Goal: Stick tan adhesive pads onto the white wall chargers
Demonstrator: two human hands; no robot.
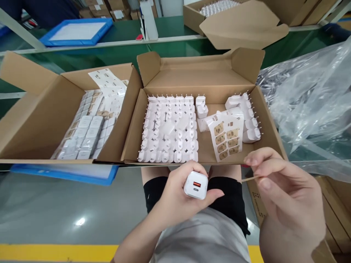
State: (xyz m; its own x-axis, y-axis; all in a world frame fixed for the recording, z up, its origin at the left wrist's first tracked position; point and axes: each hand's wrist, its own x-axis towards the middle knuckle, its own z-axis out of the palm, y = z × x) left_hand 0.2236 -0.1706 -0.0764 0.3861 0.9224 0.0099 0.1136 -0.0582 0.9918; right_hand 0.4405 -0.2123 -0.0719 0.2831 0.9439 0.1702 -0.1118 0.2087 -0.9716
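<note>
My left hand (175,193) is closed around a white USB charger (195,185), whose end with one orange-red port and one small oval port faces up. Between the thumb and fingers of my right hand (287,190) is a thin tan sticker (249,179), seen almost edge-on. It is apart from the charger, to its right. Ahead, a sheet of tan bear-shaped stickers (226,137) leans inside the middle cardboard box (211,93). Rows of white chargers (170,128) with their pins showing fill that box's left part, and several more chargers (248,117) stand at its right side.
An open box (35,128) on the left holds white chargers (89,131) and used-looking sticker sheets (108,86). Clear plastic bags (315,95) lie at the right. Behind are a blue tray (78,32) and another open box (193,18). A second blue-edged tray (113,175) is below the left box.
</note>
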